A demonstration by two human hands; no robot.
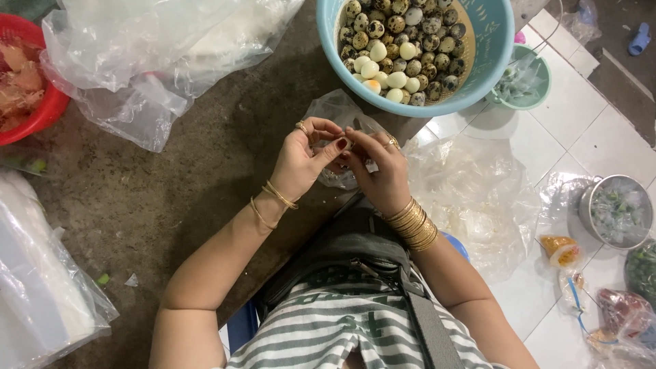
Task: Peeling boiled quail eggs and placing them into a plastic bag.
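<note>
Head view: a small egg is pinched between the left hand and right hand, just below a blue bowl of eggs.

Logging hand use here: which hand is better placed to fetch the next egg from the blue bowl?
Probably the right hand: it sits nearer the blue bowl, just below its rim. Both it and the left hand pinch the small egg now.
</note>
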